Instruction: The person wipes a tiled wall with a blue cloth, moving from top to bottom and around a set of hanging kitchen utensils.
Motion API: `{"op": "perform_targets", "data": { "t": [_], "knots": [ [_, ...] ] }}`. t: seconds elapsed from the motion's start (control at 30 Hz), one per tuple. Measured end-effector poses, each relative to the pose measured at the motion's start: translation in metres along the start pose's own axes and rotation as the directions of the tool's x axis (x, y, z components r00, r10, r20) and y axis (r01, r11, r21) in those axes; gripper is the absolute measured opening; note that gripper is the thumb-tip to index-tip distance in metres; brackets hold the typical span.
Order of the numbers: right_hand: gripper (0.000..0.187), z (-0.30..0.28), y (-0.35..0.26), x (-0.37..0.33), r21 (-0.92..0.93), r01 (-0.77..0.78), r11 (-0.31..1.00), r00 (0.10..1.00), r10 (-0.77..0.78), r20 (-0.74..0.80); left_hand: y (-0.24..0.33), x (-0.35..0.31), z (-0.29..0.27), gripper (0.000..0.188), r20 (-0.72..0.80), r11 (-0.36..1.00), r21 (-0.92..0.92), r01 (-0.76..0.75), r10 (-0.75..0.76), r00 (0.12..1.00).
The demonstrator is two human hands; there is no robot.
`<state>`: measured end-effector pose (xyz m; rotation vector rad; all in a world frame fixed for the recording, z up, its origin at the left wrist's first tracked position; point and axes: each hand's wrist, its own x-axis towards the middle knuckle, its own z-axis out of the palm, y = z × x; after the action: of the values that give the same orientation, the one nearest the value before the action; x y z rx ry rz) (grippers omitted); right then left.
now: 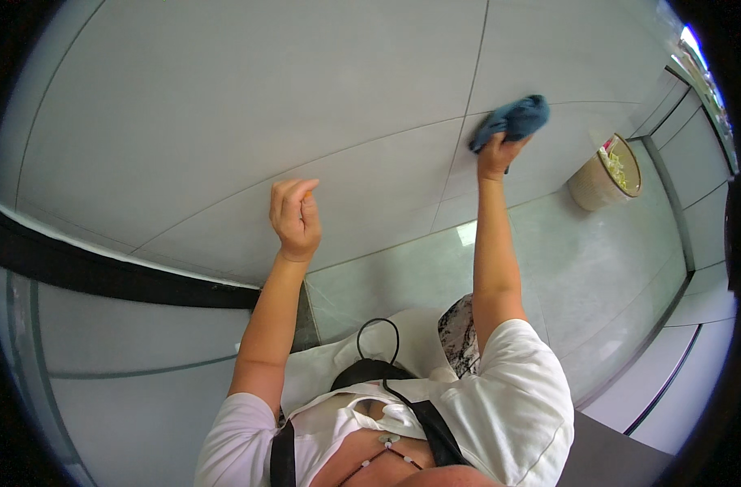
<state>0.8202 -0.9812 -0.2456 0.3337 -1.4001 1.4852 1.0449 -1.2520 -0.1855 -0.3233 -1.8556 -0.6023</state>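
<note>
My right hand [499, 154] grips a bunched blue cloth [512, 120], which lies against the large pale wall tiles [305, 81] just right of a vertical joint. Both arms reach forward from my body. My left hand [294, 217] is raised in front of the same wall, left of the middle, with its fingers curled in toward the palm. A small orange spot shows by its fingertips, too little to name. Whether the left hand touches the wall cannot be made out.
A woven-look waste bin [602, 180] with a light liner and pale scraps inside stands at the right by the wall. Shiny greenish floor tiles [598, 268] spread below it. White cabinet fronts [695, 154] line the right side. A black threshold strip [103, 264] runs along the left.
</note>
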Motion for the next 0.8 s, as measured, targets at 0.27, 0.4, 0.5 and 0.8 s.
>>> {"op": "perform_targets", "data": {
  "t": [0.27, 0.4, 0.5, 0.8],
  "knots": [
    [0.078, 0.033, -0.067, -0.051, -0.142, 0.365, 0.92, 0.913, -0.324, 0.247, 0.022, 0.03, 0.012, 0.015, -0.04, 0.999, 0.034, -0.012, 0.013, 0.999],
    [0.014, 0.061, -0.152, -0.03, 0.165, 0.75, 0.641, 0.49, -0.705, 0.513, 0.031, 0.028, -0.009, 0.013, -0.068, 0.981, 0.017, 0.192, -0.191, 0.979],
    [0.012, 0.04, -0.142, -0.009, 0.034, 0.724, 0.689, 0.596, -0.649, 0.473, 0.052, 0.038, -0.024, 0.012, -0.026, 0.967, -0.043, 0.252, -0.254, 0.967],
    [0.034, 0.07, -0.271, 0.143, 0.054, 0.537, 0.842, 0.799, -0.528, 0.288, 0.121, 0.13, -0.063, 0.008, -0.019, 0.963, 0.136, 0.233, -0.233, 0.972]
  ]
}}
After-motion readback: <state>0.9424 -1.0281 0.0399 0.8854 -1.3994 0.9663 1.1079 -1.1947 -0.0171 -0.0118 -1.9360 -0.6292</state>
